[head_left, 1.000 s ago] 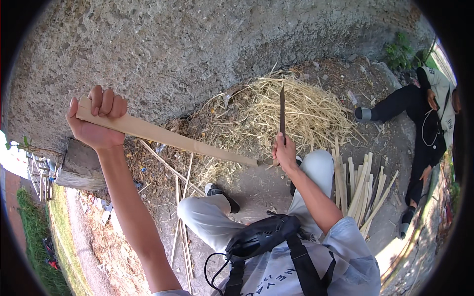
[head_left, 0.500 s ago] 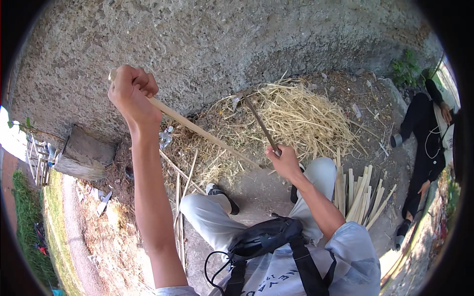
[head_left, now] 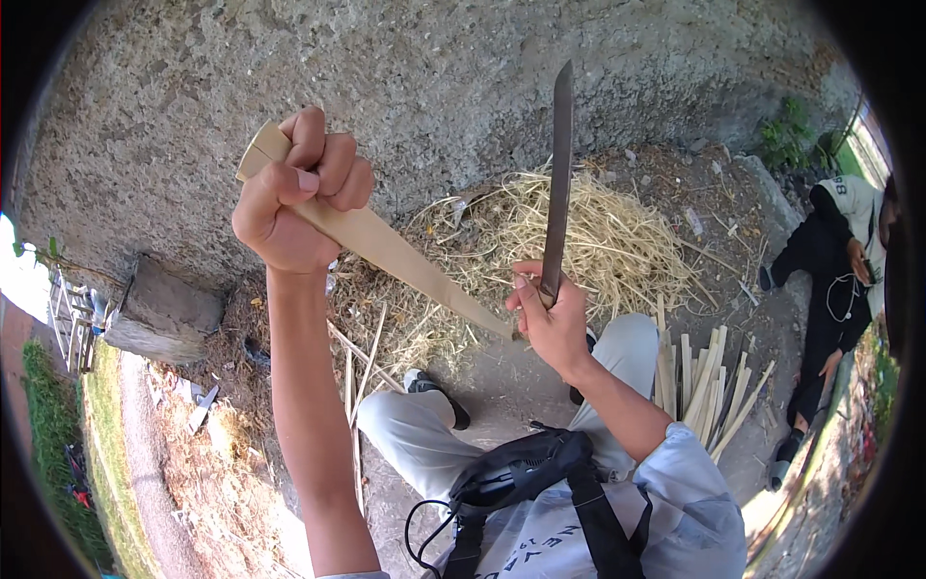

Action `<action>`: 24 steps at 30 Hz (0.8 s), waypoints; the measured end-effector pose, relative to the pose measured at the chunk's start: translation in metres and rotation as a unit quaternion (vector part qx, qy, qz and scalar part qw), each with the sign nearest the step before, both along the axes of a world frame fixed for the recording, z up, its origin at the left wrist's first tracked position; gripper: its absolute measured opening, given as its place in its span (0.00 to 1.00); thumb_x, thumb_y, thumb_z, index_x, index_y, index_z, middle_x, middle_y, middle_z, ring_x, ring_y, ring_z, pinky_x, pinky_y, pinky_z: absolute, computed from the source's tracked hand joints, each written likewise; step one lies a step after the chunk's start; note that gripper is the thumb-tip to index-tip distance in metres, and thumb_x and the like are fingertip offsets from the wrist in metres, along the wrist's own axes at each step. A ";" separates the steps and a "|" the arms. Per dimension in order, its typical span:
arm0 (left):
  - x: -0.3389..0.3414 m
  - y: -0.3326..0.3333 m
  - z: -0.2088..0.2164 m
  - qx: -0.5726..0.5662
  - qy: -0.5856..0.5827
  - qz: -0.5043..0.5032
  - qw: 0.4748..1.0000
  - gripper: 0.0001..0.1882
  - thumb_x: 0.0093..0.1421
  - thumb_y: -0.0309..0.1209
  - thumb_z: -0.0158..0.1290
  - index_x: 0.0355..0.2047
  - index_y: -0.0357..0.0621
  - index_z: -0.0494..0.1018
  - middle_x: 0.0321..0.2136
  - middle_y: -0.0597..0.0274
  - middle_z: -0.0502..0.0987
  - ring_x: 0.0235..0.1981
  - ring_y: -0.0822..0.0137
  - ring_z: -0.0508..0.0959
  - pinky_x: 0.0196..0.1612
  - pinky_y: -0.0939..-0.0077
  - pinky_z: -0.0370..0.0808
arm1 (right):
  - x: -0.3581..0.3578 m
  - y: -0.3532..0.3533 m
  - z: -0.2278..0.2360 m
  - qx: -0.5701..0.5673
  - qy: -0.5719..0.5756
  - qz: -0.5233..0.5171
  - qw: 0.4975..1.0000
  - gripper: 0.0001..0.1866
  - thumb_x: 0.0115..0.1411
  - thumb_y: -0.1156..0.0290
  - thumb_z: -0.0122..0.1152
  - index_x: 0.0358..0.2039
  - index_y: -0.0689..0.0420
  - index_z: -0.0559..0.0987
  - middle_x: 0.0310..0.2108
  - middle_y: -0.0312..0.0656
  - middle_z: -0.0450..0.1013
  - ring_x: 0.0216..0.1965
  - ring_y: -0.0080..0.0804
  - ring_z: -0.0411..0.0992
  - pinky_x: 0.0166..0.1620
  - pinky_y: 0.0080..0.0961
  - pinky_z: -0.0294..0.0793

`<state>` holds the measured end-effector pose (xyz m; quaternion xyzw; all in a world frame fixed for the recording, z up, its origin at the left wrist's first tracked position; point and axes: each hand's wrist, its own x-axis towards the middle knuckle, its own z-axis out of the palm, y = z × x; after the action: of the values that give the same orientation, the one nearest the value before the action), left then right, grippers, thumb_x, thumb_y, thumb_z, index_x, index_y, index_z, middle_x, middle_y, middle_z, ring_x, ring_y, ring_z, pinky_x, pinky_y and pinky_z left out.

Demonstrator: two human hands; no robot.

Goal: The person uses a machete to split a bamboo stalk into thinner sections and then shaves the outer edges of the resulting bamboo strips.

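In a closed fist, my left hand point(head_left: 304, 198) grips a pale, flat bamboo strip point(head_left: 405, 265) near its upper end. The strip slopes down to the right, its lower end close to the ground near my right wrist. My right hand point(head_left: 555, 323) is wrapped round the handle of a long dark-bladed knife point(head_left: 559, 183). The blade points up and away from me, apart from the strip. Most of the knife's handle is hidden by my fingers.
A heap of thin shavings point(head_left: 617, 241) lies by the rough wall point(head_left: 405, 87). Several split strips point(head_left: 709, 381) stand bundled at my right knee; longer ones lie left. A concrete block point(head_left: 169, 309) is at the left. Another person point(head_left: 830, 280) sits at the far right.
The knife has swung from slanting left to nearly upright. My left hand has come a little right and nearer, and the strip has turned to show its broad face.
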<state>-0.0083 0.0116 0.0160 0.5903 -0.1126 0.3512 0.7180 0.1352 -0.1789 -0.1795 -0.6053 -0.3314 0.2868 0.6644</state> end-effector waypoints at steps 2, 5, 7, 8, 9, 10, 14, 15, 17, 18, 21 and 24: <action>0.002 -0.001 0.000 -0.002 -0.001 0.003 1.000 0.11 0.47 0.25 0.42 0.19 0.51 0.50 0.15 0.70 0.50 0.17 0.75 0.46 0.19 0.74 0.47 | 0.005 -0.009 -0.016 -0.126 -0.002 0.101 0.987 0.15 0.73 0.63 0.52 0.50 0.61 0.76 0.20 0.33 0.69 0.16 0.17 0.65 0.19 0.18 0.63; 0.012 -0.004 0.000 -0.013 -0.003 0.061 0.998 0.11 0.48 0.25 0.42 0.19 0.50 0.50 0.15 0.70 0.50 0.17 0.75 0.46 0.19 0.74 0.46 | -0.001 -0.022 -0.029 -0.235 0.072 0.181 0.952 0.20 0.75 0.57 0.46 0.51 0.61 0.76 0.17 0.30 0.64 0.14 0.16 0.60 0.18 0.18 0.59; 0.020 -0.006 -0.002 -0.026 -0.025 0.095 0.995 0.11 0.50 0.24 0.42 0.19 0.50 0.50 0.15 0.70 0.50 0.17 0.75 0.46 0.19 0.75 0.46 | -0.006 -0.024 -0.029 -0.207 0.094 0.201 0.953 0.24 0.76 0.54 0.42 0.51 0.62 0.76 0.17 0.29 0.62 0.14 0.16 0.60 0.18 0.19 0.59; 0.023 -0.007 -0.002 -0.022 -0.019 0.103 0.994 0.12 0.51 0.24 0.42 0.19 0.50 0.50 0.15 0.70 0.50 0.17 0.75 0.46 0.19 0.75 0.46 | -0.009 -0.022 -0.028 -0.162 0.079 0.208 0.961 0.25 0.76 0.53 0.40 0.51 0.62 0.77 0.17 0.29 0.63 0.14 0.15 0.60 0.18 0.19 0.59; 0.024 -0.008 -0.003 -0.021 -0.020 0.112 0.993 0.12 0.51 0.24 0.42 0.19 0.50 0.50 0.16 0.70 0.50 0.17 0.75 0.46 0.19 0.75 0.47 | -0.011 -0.020 -0.027 -0.117 0.064 0.216 0.967 0.26 0.76 0.52 0.38 0.52 0.62 0.77 0.17 0.29 0.63 0.14 0.15 0.60 0.18 0.19 0.60; 0.026 -0.009 -0.003 -0.017 -0.019 0.127 0.992 0.12 0.52 0.24 0.42 0.19 0.50 0.50 0.16 0.70 0.50 0.17 0.75 0.46 0.19 0.75 0.47 | -0.013 -0.016 -0.026 -0.045 0.085 0.221 0.970 0.26 0.77 0.53 0.38 0.52 0.62 0.77 0.17 0.29 0.63 0.14 0.15 0.60 0.19 0.18 0.60; 0.025 -0.010 -0.006 -0.019 -0.029 0.169 0.985 0.12 0.53 0.24 0.42 0.19 0.50 0.50 0.15 0.70 0.50 0.17 0.75 0.47 0.19 0.75 0.48 | -0.013 -0.001 -0.037 -0.053 0.035 0.183 0.981 0.25 0.75 0.54 0.42 0.48 0.63 0.79 0.16 0.32 0.66 0.17 0.19 0.65 0.22 0.23 0.64; 0.023 -0.011 -0.006 -0.021 -0.030 0.176 0.984 0.13 0.53 0.24 0.42 0.19 0.50 0.50 0.15 0.70 0.50 0.17 0.75 0.47 0.19 0.75 0.48 | -0.013 0.003 -0.044 -0.067 -0.019 0.179 0.981 0.25 0.75 0.54 0.41 0.46 0.63 0.79 0.15 0.33 0.66 0.17 0.20 0.65 0.22 0.23 0.64; 0.019 -0.010 -0.006 -0.016 -0.028 0.201 0.979 0.12 0.53 0.24 0.42 0.19 0.50 0.50 0.15 0.69 0.50 0.17 0.75 0.47 0.20 0.75 0.48 | -0.013 0.007 -0.060 -0.139 -0.068 0.185 0.971 0.27 0.75 0.51 0.40 0.46 0.63 0.78 0.15 0.34 0.65 0.15 0.22 0.64 0.21 0.26 0.64; 0.016 -0.010 -0.006 -0.014 -0.028 0.212 0.977 0.12 0.53 0.25 0.42 0.19 0.50 0.51 0.16 0.69 0.51 0.17 0.75 0.47 0.20 0.75 0.48 | -0.011 0.007 -0.068 -0.214 -0.061 0.195 0.955 0.28 0.75 0.50 0.39 0.46 0.63 0.78 0.15 0.34 0.65 0.14 0.23 0.63 0.21 0.27 0.63; 0.011 -0.007 -0.005 -0.013 -0.041 0.179 0.983 0.12 0.53 0.24 0.42 0.20 0.50 0.51 0.16 0.68 0.51 0.17 0.75 0.48 0.20 0.75 0.48 | -0.003 0.004 -0.090 -0.346 0.034 0.223 0.911 0.32 0.75 0.47 0.36 0.41 0.63 0.80 0.13 0.33 0.64 0.15 0.26 0.63 0.24 0.28 0.64; 0.008 -0.004 -0.003 -0.020 -0.026 0.140 0.990 0.12 0.53 0.25 0.43 0.20 0.50 0.51 0.16 0.68 0.51 0.18 0.75 0.48 0.21 0.75 0.48 | -0.003 0.006 -0.106 -0.261 0.003 0.202 0.944 0.32 0.75 0.49 0.36 0.35 0.63 0.80 0.13 0.35 0.65 0.17 0.28 0.66 0.28 0.30 0.67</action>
<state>-0.0002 0.0077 0.0128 0.5761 -0.0403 0.4659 0.6703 0.1322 -0.1725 -0.2850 -0.6773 -0.3579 0.4932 0.4122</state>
